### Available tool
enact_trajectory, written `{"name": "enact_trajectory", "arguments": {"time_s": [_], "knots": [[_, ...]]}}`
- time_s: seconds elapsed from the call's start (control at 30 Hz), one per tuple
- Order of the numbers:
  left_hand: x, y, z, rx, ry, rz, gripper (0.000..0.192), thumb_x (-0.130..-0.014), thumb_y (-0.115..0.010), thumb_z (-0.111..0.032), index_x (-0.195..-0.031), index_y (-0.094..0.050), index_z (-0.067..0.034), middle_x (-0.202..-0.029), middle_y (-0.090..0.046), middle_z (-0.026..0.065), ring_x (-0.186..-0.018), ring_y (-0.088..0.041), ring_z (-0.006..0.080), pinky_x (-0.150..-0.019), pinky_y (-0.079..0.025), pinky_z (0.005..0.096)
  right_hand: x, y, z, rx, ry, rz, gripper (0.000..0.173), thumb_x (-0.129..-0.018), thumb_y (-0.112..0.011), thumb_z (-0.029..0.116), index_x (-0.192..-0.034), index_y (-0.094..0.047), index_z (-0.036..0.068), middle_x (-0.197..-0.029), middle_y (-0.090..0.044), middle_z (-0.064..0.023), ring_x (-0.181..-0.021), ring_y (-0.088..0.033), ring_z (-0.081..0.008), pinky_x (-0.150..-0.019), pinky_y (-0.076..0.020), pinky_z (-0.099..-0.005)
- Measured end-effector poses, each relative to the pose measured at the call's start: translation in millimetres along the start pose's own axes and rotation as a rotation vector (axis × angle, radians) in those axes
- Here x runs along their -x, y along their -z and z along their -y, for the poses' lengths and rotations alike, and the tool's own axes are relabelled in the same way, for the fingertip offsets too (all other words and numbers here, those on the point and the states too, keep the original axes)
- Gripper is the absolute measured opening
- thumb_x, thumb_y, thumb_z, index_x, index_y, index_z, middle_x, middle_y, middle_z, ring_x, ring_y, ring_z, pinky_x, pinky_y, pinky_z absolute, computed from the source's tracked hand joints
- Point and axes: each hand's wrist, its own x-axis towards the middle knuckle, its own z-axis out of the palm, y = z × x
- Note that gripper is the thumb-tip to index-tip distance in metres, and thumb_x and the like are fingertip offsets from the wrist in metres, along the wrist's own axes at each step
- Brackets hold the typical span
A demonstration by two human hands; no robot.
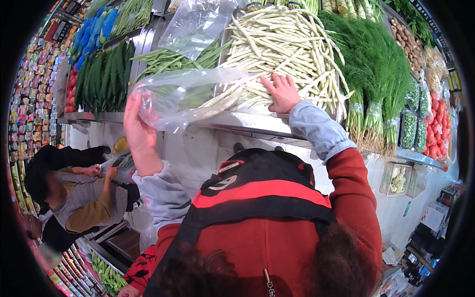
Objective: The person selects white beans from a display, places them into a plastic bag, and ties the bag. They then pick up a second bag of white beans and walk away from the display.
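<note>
My left hand (140,130) grips a clear plastic bag (169,91) in front of the metal display counter (237,118). The bag stretches right towards a heap of pale yard-long beans (276,41). Several pale beans (224,97) show at its right end; whether they lie inside or behind the film I cannot tell. On the near side of the heap, my right hand (282,93) rests palm down on the beans, its fingers spread. Flat green beans (172,59) lie left of the heap, partly under the bag and another plastic bag (196,28).
Cucumbers (105,76) line the counter on the left; bunches of dill (374,63) stand on the right, with tomatoes (438,126) beyond. A person (85,193) at left handles a bag. A crate of cauliflower (397,180) sits at lower right. Another person's hand (130,290) shows below.
</note>
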Motion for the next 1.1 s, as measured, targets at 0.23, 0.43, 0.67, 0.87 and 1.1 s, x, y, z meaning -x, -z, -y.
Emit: {"name": "enact_trajectory", "arguments": {"time_s": [0.23, 0.43, 0.67, 0.87, 1.1], "knots": [[18, -31, -27, -0.079, -0.069, 0.28, 0.066, -0.088, -0.064, -0.004, -0.149, -0.037, -0.006, -0.12, -0.064, 0.0185, -0.076, -0.057, 0.0048, -0.06, -0.043, 0.0163, -12, -7, 10, 0.025, 0.04, 0.027, 0.066, -0.055, -0.085, 0.028, -0.114, -0.06, 0.011, -0.115, -0.054, -0.0095, -0.116, -0.05, -0.0289, -0.104, -0.0321, -0.0491], [26, -65, -37, -0.134, -0.163, 0.428, 0.078, -0.085, -0.063, -0.002, -0.154, -0.029, -0.008, -0.122, -0.064, 0.0233, -0.068, -0.049, 0.0023, -0.061, -0.041, 0.0156, -23, -18, 9, 0.03, 0.057, -0.036, 0.043, -0.061, -0.076, 0.018, -0.1, -0.062, 0.01, -0.101, -0.063, -0.0089, -0.103, -0.059, -0.0274, -0.092, -0.0411, -0.0408], [32, -85, -54, -0.135, -0.215, 0.495, 0.083, -0.085, -0.063, -0.003, -0.157, -0.022, -0.01, -0.129, -0.059, 0.0276, -0.066, -0.051, 0.0018, -0.064, -0.044, 0.015, -32, 39, -65, -0.704, -0.337, -0.45, 0.042, -0.069, -0.073, 0.008, -0.109, -0.061, 0.001, -0.098, -0.071, -0.0149, -0.095, -0.069, -0.0313, -0.078, -0.0532, -0.0362], [41, -157, -20, -0.083, -0.089, 0.673, 0.086, -0.081, -0.065, 0.0, -0.156, -0.022, -0.007, -0.123, -0.063, 0.0223, -0.067, -0.049, 0.0021, -0.06, -0.039, 0.0143, -8, 127, -116, -1.205, -0.378, -0.869, 0.039, -0.075, -0.071, 0.0, -0.112, -0.061, -0.002, -0.104, -0.065, -0.0084, -0.09, -0.064, -0.0183, -0.083, -0.0526, -0.0303], [27, -174, 0, 0.042, -0.022, 0.676, 0.087, -0.08, -0.061, 0.001, -0.157, -0.022, -0.013, -0.121, -0.064, 0.0187, -0.065, -0.046, 0.0021, -0.056, -0.035, 0.0138, 42, 236, -104, -1.379, 0.201, -1.031, 0.046, -0.075, -0.074, 0.004, -0.116, -0.055, -0.002, -0.103, -0.063, -0.0121, -0.092, -0.066, -0.0219, -0.087, -0.0588, -0.0403]]}}
